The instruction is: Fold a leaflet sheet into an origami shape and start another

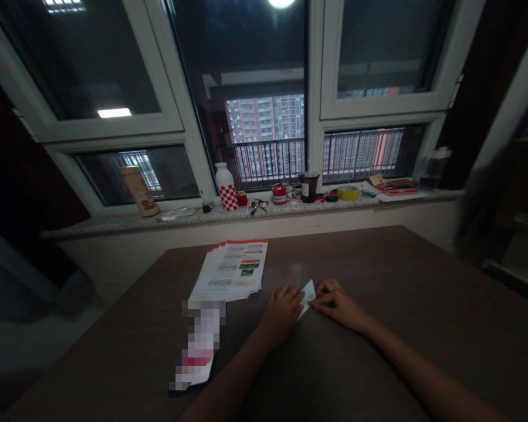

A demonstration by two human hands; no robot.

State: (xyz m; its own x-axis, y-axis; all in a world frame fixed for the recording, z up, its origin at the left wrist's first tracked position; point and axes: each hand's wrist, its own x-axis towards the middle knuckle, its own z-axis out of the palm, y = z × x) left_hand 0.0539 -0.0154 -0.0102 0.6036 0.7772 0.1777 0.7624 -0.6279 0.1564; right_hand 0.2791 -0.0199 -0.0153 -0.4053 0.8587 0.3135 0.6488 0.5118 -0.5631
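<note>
A small piece of white folded paper (308,291) with a pointed top lies on the dark brown table between my two hands. My left hand (283,312) rests flat over the paper's left side, its fingers spread. From the right, my right hand (338,305) pinches the paper's edge between thumb and fingertips. Part of the paper is hidden under the left fingers. Left of that hand lies a stack of printed sheets (229,272) with orange top edges. Nearer to me is a blurred-out, phone-like object (202,346) with a dark rim.
The brown table (378,258) ends at a wall below the window sill (193,221). Along the sill stand a tan tumbler (139,192), a white and red checked bottle (226,187), a dark cup (308,187), a roll of yellow tape (348,193) and a clear jug (434,169).
</note>
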